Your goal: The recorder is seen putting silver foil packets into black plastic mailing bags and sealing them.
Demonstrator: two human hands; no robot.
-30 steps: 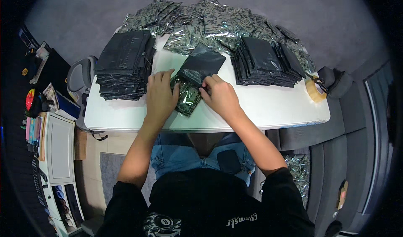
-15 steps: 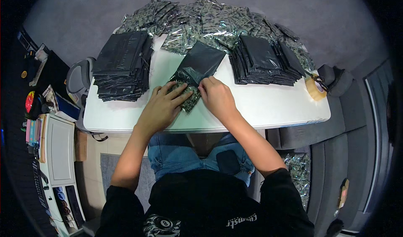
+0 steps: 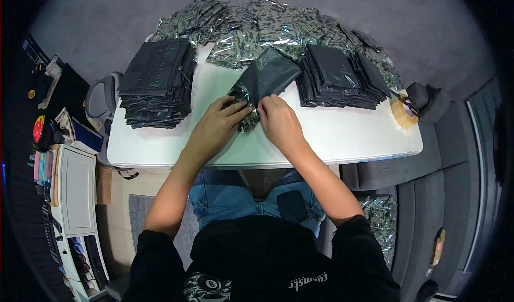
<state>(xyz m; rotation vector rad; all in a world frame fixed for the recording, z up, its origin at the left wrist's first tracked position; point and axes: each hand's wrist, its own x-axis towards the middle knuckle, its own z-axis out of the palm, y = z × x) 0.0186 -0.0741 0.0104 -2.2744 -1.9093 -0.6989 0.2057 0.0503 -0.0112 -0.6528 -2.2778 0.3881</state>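
In front of me on the white table lies a black plastic mailer bag (image 3: 273,77), slanted toward the far right. A camouflage-patterned packet in shiny clear wrap (image 3: 248,123) sits at its near end, partly inside the bag's mouth as far as I can see. My left hand (image 3: 220,124) rests on the packet with its fingers stretched out and apart; its thumb is hidden. My right hand (image 3: 279,121) is closed in a pinch on the right edge of the bag's mouth.
Stacks of filled black bags stand on the left (image 3: 155,85) and right (image 3: 334,80). Behind them spreads a heap of wrapped camouflage packets (image 3: 284,26). A tape roll (image 3: 402,113) with dark-handled scissors (image 3: 409,105) lies at the right edge. More packets (image 3: 381,222) sit below, beside the grey sofa (image 3: 423,211).
The bag and packet have shifted a little to the right and away from me, and the bag's far end now reaches the right stack. Both hands have moved along with them.
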